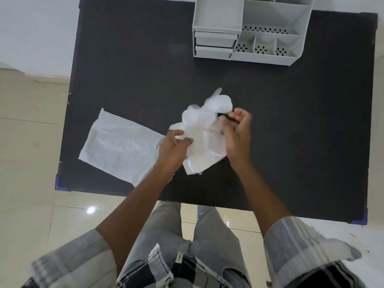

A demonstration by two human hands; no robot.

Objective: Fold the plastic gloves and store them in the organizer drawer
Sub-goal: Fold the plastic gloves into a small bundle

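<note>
Both the left hand (173, 145) and right hand (236, 133) are pinching a crumpled translucent plastic glove (204, 126) (fingers curled), well in front of the white plastic organizer (249, 28).

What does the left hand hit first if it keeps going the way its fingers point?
Probably the plastic glove it already grips; the left hand points up-right into it. Beyond lies the right hand, then bare black table. Depth is unclear.

Home-ish rm: tiled floor (27, 142), desk organizer (249, 32).
</note>
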